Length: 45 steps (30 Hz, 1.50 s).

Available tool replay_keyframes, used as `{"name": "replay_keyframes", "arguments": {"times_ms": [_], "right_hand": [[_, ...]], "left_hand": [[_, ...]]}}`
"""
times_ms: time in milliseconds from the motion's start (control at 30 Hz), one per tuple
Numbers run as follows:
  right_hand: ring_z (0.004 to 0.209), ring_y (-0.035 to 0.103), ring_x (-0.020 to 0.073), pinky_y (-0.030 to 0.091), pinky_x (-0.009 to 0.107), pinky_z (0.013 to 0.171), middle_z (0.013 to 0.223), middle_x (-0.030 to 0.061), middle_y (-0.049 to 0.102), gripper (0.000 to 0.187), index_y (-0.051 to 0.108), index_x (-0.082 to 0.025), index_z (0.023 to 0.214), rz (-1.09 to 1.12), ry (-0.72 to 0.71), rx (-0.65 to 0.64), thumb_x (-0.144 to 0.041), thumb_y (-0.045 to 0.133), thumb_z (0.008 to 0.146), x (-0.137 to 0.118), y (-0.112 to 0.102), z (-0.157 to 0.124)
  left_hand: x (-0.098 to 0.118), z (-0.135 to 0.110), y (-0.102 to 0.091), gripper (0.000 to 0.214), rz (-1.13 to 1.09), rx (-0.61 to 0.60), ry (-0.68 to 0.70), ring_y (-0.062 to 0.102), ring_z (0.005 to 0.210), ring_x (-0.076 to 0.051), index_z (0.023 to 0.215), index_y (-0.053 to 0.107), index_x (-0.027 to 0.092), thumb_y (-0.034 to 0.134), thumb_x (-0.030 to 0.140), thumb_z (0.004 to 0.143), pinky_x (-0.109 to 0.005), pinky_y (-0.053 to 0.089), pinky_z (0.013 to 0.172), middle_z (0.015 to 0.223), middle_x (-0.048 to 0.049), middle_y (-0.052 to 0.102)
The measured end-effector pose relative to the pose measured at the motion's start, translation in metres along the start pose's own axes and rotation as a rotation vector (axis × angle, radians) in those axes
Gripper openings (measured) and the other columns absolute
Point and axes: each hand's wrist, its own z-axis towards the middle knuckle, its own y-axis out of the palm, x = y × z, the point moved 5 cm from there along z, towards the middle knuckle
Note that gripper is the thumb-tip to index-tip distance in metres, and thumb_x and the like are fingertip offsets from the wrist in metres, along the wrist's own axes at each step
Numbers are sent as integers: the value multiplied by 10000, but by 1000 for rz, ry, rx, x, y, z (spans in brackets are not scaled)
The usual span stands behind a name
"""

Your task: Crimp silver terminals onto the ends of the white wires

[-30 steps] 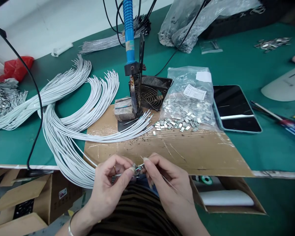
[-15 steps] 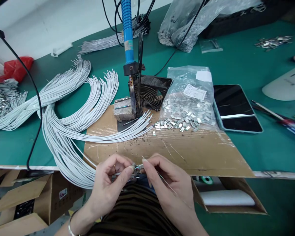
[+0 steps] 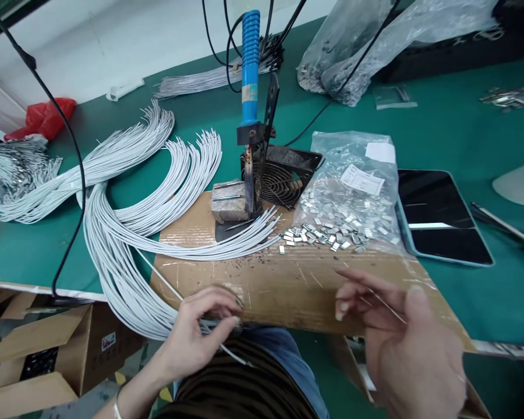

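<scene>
Right hand (image 3: 404, 343) swung out below the labelled bag (image 3: 353, 192).

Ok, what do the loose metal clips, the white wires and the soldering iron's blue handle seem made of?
The loose metal clips look like shiny, silvery sheet metal, alloy unclear. The white wires seem plastic-sheathed, smooth and matt, bending in soft curves. The soldering iron's blue handle looks like ribbed moulded plastic.

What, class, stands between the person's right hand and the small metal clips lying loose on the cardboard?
Nothing visible does. Only the brown cardboard sheet lies between the right hand and the small metal clips, with no object on it in that gap.
</scene>
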Motion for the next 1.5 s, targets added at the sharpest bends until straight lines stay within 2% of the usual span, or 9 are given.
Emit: {"name": "replay_keyframes", "arguments": {"times_ms": [67, 200, 400, 733, 933, 1133, 1267, 1367, 1500], "right_hand": [[592, 599, 164, 510, 299, 549, 706, 57, 704, 548, 827, -181, 868, -28, 20, 39, -594, 502, 1025, 7, -6, 4], [645, 624, 172, 516, 293, 565, 784, 82, 749, 527, 823, -176, 812, -85, 43, 39, -620, 590, 974, 14, -5, 5], [575, 633, 149, 547, 250, 521, 728, 52, 747, 414, 830, -204, 791, -221, 3, -13, -567, 683, 923, -1, 4, 10], [688, 648, 200, 537, 366, 710, 869, 48, 756, 247, 822, -231, 933, -552, -142, -232, -421, 684, 857, -2, 53, 31], [693, 619, 224, 471, 395, 718, 767, 33, 693, 185, 773, -235, 845, -671, -149, -266, -375, 670, 783, 0, 63, 40], [566, 594, 182, 506, 359, 630, 645, 3, 671, 173, 753, -238, 806, -602, -49, -218, -409, 734, 788, 9, 48, 34], [621, 701, 170, 609, 299, 610, 764, 29, 751, 240, 755, -216, 915, -412, 6, -156, -442, 736, 836, 11, 37, 21], [610, 732, 156, 644, 254, 613, 746, 22, 765, 213, 747, -206, 922, -282, 25, -134, -389, 782, 819, 6, 35, 8], [535, 700, 134, 623, 204, 542, 647, -9, 725, 139, 748, -216, 857, -175, 44, -193, -346, 799, 853, -4, 42, -6]], "left_hand": [[-15, 1, -16, 129, 140, 149, -26, 680, 704, -170, 1058, 739, 180, 625, 192, 996, -278, 550, 624, 980, -89, 754], [-37, 18, -52, 220, 422, 389, -18, 601, 1114, -343, 1158, 770, 186, 696, 205, 952, -510, 463, 955, 1220, -183, 659], [-48, 44, -68, 71, 492, 214, 107, 681, 971, -281, 932, 776, 220, 722, 176, 949, -464, 449, 938, 957, -64, 777], [-22, 28, -77, 119, 476, 90, 212, 643, 1069, -255, 1017, 614, 195, 540, 101, 1014, -385, 480, 931, 1072, -110, 693], [-5, 1, -64, 244, 297, -463, -248, 601, 642, -172, 1194, 631, 237, 653, 366, 988, -264, 440, 593, 877, -9, 709], [25, 8, 11, 295, -36, -755, -348, 567, 655, -162, 1161, 723, 248, 742, 407, 914, -258, 394, 637, 690, 41, 611], [17, 26, 45, 279, -535, -509, -535, 469, 532, -99, 947, 683, 157, 609, 423, 990, -217, 359, 512, 672, 34, 559], [6, 34, 43, 368, -689, -277, -569, 403, 481, -67, 897, 664, 133, 680, 498, 942, -208, 275, 461, 645, 44, 525], [1, 37, 31, 402, -813, -182, -597, 394, 451, -37, 955, 677, 116, 759, 505, 900, -196, 212, 429, 682, 37, 563]]}}
